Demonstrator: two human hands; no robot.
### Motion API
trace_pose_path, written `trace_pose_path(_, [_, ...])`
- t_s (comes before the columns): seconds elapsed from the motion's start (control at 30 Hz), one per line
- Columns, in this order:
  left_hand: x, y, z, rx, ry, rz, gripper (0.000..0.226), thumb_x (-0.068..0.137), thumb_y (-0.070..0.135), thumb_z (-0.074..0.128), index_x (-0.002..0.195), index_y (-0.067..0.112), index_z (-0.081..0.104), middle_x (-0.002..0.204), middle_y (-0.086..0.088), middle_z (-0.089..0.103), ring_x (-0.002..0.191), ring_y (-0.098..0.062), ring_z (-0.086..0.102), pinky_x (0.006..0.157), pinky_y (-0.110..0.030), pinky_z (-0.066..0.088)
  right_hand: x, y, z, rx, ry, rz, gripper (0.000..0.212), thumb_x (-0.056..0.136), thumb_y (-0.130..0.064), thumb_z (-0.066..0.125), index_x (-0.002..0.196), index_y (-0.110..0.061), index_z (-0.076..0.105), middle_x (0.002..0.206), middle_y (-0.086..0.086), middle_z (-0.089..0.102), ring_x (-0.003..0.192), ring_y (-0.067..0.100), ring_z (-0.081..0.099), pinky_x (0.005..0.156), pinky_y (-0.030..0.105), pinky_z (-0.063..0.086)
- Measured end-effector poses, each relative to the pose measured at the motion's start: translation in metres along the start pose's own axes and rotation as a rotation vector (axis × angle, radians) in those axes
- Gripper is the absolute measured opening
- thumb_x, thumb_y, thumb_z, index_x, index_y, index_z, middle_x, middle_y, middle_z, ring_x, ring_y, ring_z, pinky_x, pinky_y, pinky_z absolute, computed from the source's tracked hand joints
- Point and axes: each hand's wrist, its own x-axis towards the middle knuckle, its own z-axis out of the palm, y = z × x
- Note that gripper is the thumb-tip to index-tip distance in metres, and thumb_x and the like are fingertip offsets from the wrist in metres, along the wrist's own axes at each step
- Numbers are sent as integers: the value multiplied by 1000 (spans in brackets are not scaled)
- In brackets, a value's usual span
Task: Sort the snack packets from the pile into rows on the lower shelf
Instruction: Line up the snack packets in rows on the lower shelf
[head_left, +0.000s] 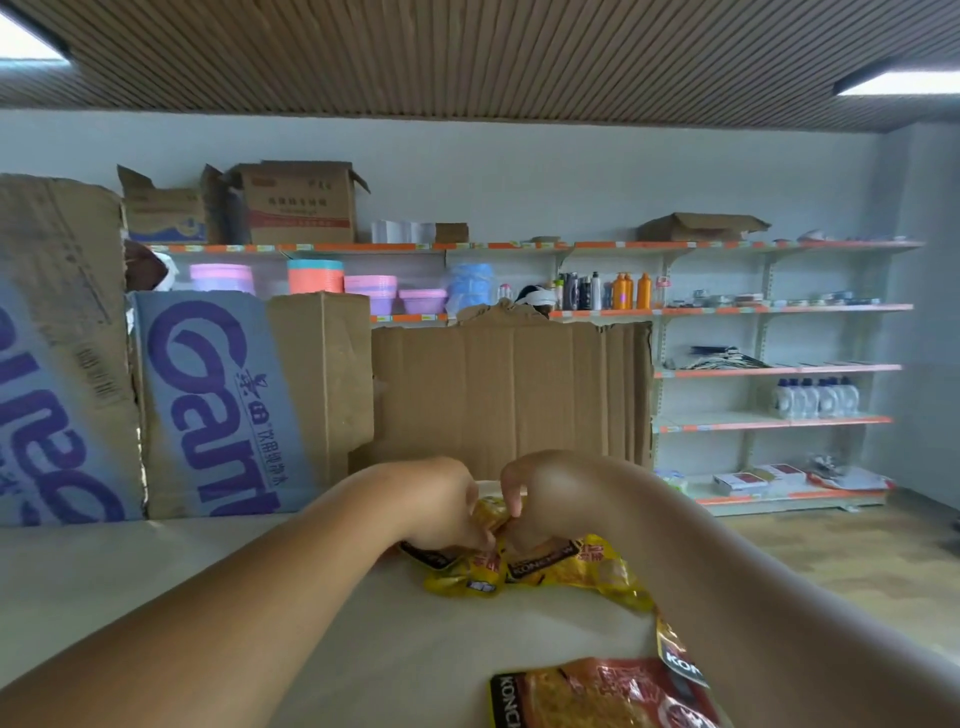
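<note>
Shop shelves (769, 369) ran along the far wall, and big boxes (218, 410) stood close in front on a pale top (260, 597).

From the head view, a small heap of yellow packets (587, 569) lay in the middle of that pale top, just in front of a flat brown card (514, 395). Both hands were down on the heap, side by side and touching. The left hand (441, 504) had its fingers curled onto the left side of the heap. The right hand (540, 499) pinched a crinkled bit of packet between thumb and fingers. So both were holding yellow packets, not hanging loose. A red packet (608, 691) lay nearer, at the bottom edge, apart from the heap. One more packet corner (675, 654) poked out beside the right arm.

The step looked like pulling packets free from the heap (they seemed bunched up together). To do it well, each hand should hold just one packet and lift it clear before moving it. A hard squeeze could crack the snack inside. Yellow ones should go in one row and red in another. I could not tell if this pale top was the lower shelf.
</note>
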Motion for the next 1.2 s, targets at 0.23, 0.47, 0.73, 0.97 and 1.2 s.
trace_pose_path(0.23, [-9,-15,-16,19,49,-34,34,80,52,81,90,24,65,86,6,68,79,-16,63,61,-28,43,-1,-4,4,-16,-19,51,65,85,-64,71,127,-16,59,125,4,61,112,24,59,82,32,47])
trace_pose_path(0.47, [-18,-29,-26,110,11,-51,31,78,47,84,96,31,64,99,10,67,89,-12,62,68,-28,48,-8,4,-5,-55,-89,54,39,87,-32,71,123,-18,63,92,-1,60,71,16,52,54,24,36])
trace_pose_path(0.73, [-15,-29,-22,95,15,-19,37,76,44,87,104,29,67,103,9,66,93,-14,62,75,-30,52,0,12,2,11,33,11,39,81,-34,82,113,-28,61,97,-8,59,73,11,57,55,25,39])
trace_pose_path(0.97, [-13,-34,-23,58,154,3,33,74,47,85,94,31,64,96,12,66,88,-13,63,72,-31,53,5,23,0,114,209,-3,37,73,-36,85,94,-34,55,107,-6,61,86,15,62,62,30,49])
trace_pose_path(1.2, [-12,-38,-28,-16,519,74,28,77,45,78,97,37,60,84,14,59,74,-5,56,57,-28,39,-3,27,-10,217,618,-36,25,76,-48,77,79,-33,56,80,-10,65,55,5,56,44,23,37])
